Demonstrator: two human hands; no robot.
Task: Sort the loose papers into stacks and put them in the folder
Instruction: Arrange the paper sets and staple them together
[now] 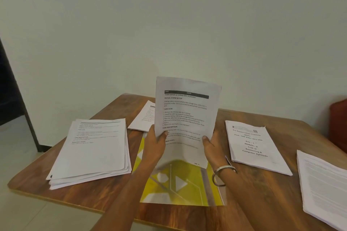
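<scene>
Four stacks lie on the surface (244, 189). Left hand (154, 142) and right hand (211, 146) each keep a clenched grip on the upright sheaf (185, 116) above the yellow folder (180, 184). Sorting seems done; next, lower it inside squarely.

Bare forearms, no sleeves; silver bangle (224, 173) on right wrist.

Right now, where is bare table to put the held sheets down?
Bare wood shows between the folder and the booklet, and at the table back edge right of the held sheets. Left stack and far sheet crowd the left.
</scene>
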